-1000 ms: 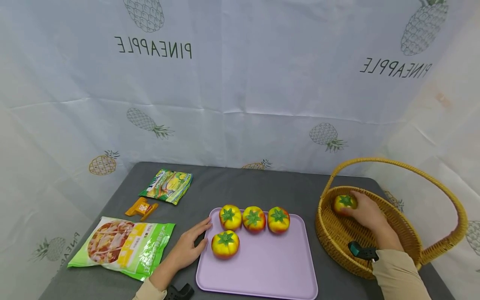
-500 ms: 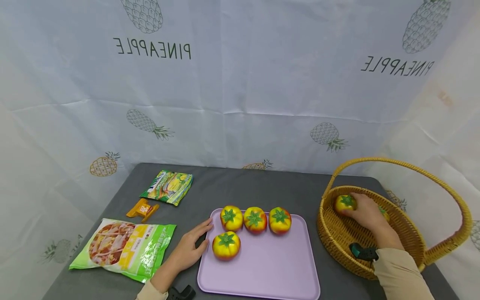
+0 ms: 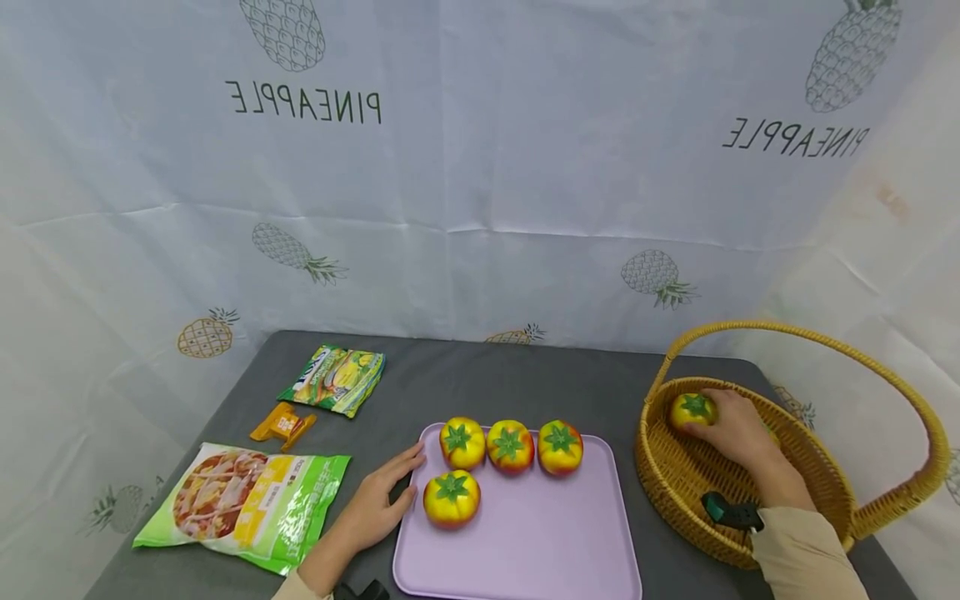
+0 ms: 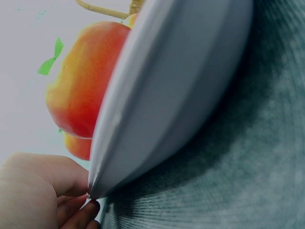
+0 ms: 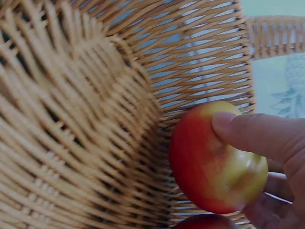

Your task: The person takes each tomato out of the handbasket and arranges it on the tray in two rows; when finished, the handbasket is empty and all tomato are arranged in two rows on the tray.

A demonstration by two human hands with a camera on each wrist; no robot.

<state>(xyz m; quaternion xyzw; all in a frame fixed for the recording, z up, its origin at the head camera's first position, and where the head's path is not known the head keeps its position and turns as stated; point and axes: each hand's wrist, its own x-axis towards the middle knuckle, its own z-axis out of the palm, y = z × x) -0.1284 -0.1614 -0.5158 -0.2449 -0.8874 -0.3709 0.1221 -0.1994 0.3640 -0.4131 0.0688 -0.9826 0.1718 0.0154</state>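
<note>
My right hand (image 3: pixel 738 429) reaches into the wicker basket (image 3: pixel 663 500) and grips a red-and-yellow toy persimmon (image 3: pixel 692 411) with a green star-shaped top. In the right wrist view the thumb lies across this persimmon (image 5: pixel 214 162), close to the woven wall; another red fruit (image 5: pixel 205 222) shows below it. My left hand (image 3: pixel 378 500) rests at the left edge of the lilac tray (image 3: pixel 555 537), fingers extended and touching the rim. Like toy persimmons (image 3: pixel 510 447) sit on the tray, three along its far edge and one (image 3: pixel 452 500) in front of them, at the left.
Left of the tray lie a green-and-white food bag (image 3: pixel 247 504), a small orange wrapped snack (image 3: pixel 283 425) and a green-yellow packet (image 3: pixel 336 379). The basket's tall handle (image 3: pixel 825 342) arches over the right hand. A pineapple-print cloth (image 3: pixel 480 192) hangs behind the table.
Both hands stay nearly in place, the right still gripping its persimmon in the basket. A sliver of another fruit has come into sight beside the right hand. The head view shifts slightly.
</note>
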